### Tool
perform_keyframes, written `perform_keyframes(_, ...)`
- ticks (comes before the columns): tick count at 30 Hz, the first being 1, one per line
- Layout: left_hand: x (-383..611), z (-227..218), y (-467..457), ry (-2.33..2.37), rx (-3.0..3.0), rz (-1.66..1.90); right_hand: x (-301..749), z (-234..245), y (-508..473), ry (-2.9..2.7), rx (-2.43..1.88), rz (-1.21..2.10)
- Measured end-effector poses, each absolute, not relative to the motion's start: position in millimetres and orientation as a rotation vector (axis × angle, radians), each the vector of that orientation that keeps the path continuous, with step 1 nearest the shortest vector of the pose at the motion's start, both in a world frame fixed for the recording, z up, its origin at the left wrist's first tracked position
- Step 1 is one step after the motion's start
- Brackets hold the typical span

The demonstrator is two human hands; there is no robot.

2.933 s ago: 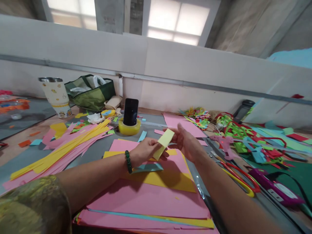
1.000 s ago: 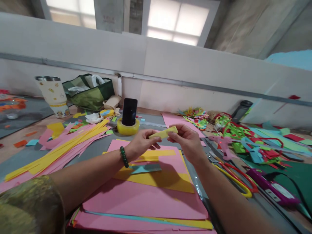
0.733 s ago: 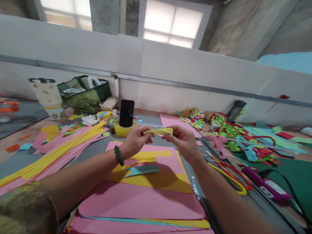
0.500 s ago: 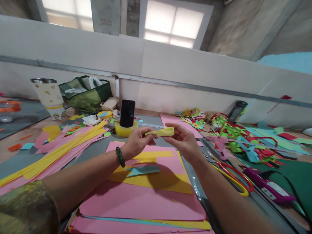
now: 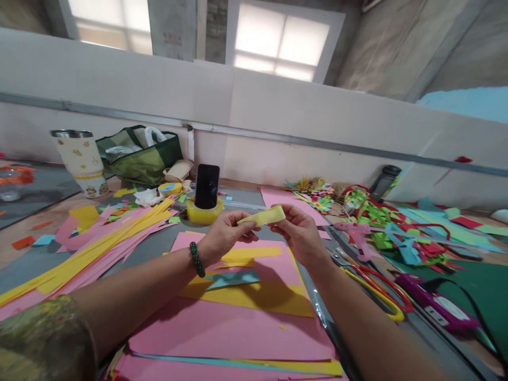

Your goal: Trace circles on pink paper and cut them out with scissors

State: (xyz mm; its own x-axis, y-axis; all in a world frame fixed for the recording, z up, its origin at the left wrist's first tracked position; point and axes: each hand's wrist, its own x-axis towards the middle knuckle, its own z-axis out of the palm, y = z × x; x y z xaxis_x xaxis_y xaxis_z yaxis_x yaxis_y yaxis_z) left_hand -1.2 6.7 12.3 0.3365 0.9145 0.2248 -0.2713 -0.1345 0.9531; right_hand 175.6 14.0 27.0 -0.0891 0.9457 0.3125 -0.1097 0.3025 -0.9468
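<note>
Both of my hands hold a short pale-yellow paper strip (image 5: 262,216) above the table. My left hand (image 5: 226,236), with a green bead bracelet on its wrist, pinches the strip's left end. My right hand (image 5: 299,235) pinches the right end between thumb and fingers. The strip lies nearly level and looks folded double. Under the hands lies a stack of pink and yellow paper sheets (image 5: 238,323) with a blue scrap (image 5: 234,278) on top.
Long pink and yellow strips (image 5: 91,243) lie at the left. A black phone (image 5: 207,186) stands in a yellow tape roll (image 5: 204,211). Behind it are a tumbler (image 5: 81,161) and a green bag (image 5: 138,153). Red-and-yellow scissors (image 5: 377,291), a purple tool (image 5: 436,307) and paper scraps (image 5: 397,227) lie right.
The yellow strip stood tilted up in my left hand with the right hand open beside it. Now both hands pinch it, folded and nearly level.
</note>
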Motion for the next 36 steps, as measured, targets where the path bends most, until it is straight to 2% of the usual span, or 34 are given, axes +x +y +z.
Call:
perform_keyframes(19, 3.5, 18.4, -3.5, 0.806, 1.532, 1.258, 179.7, 26.3, 18.6, -1.320, -0.820, 1.005)
perform_keyframes(36, 3.2, 16.4, -2.9, 0.796, 1.550, 1.319, 182.5, 26.2, 21.2, -1.303, -0.743, 1.080)
